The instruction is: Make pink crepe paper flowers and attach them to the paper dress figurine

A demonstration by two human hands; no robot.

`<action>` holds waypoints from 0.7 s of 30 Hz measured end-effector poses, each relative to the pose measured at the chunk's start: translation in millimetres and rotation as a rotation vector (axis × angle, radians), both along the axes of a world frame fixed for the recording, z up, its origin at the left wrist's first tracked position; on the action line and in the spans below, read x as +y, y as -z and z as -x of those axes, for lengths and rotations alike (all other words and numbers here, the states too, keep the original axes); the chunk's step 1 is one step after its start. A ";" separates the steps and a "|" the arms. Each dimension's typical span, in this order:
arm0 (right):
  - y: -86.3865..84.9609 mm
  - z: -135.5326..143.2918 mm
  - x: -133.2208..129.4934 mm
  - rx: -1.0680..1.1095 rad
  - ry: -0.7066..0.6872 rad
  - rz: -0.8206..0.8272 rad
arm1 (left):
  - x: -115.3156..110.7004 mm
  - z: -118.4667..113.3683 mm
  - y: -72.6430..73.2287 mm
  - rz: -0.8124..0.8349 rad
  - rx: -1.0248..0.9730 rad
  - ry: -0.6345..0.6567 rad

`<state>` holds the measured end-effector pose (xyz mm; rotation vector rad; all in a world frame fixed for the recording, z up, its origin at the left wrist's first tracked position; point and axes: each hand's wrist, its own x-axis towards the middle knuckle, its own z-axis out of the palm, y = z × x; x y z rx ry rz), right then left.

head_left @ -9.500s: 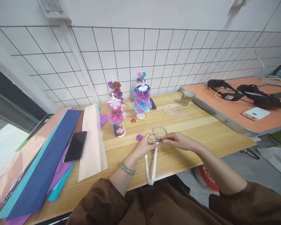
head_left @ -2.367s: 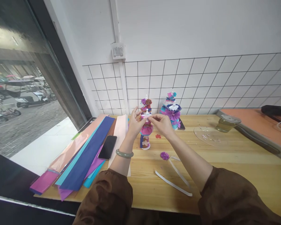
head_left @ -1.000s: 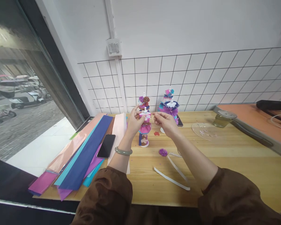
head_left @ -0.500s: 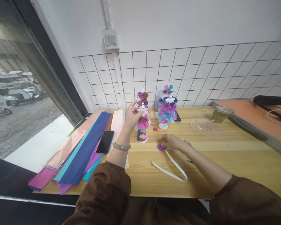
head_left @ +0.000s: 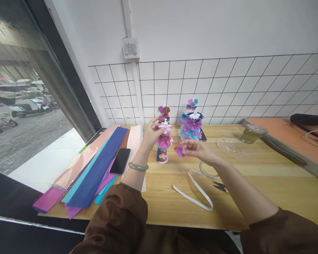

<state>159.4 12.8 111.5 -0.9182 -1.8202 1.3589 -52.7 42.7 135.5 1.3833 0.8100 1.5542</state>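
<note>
My left hand [head_left: 152, 132] is closed on the upper part of a small pink paper-decorated tower [head_left: 163, 141], which stands upright on the wooden table. Between the fingertips of my right hand [head_left: 194, 149] is a purple pleated paper flower [head_left: 180, 152], held above the table to the right of the tower. A red paper flower shows just behind it, partly hidden. Farther back stands a blue and purple decorated tower [head_left: 192, 125]. White tape [head_left: 193, 201] lies bent on the table in front of my right hand.
Folded coloured paper [head_left: 98, 169] and a phone [head_left: 120, 161] lie at the left. Small snips [head_left: 220, 186] are beside my right forearm. A clear plate [head_left: 229, 147] with small pieces and a lidded cup [head_left: 251, 134] are at the right, near an orange surface [head_left: 283, 132].
My right hand has lifted the purple flower off the table and moved it up, nearer the red flower. My left hand keeps its hold on the pink tower. The view has shifted slightly.
</note>
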 end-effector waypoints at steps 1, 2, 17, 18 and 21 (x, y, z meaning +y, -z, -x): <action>-14.8 5.0 -0.1 0.055 0.038 -0.042 | -0.1 0.1 0.3 0.001 0.000 0.007; -27.7 11.3 0.5 0.111 0.084 -0.092 | -0.1 0.1 0.7 -0.001 0.000 0.011; -31.1 72.2 34.6 0.291 0.300 -0.248 | 1.2 5.5 5.4 -0.050 0.005 0.041; -31.3 72.2 35.2 0.285 0.307 -0.259 | 0.8 6.0 5.5 -0.055 0.011 0.049; -32.4 73.0 35.2 0.270 0.333 -0.282 | -0.8 7.2 4.6 -0.060 0.017 0.067</action>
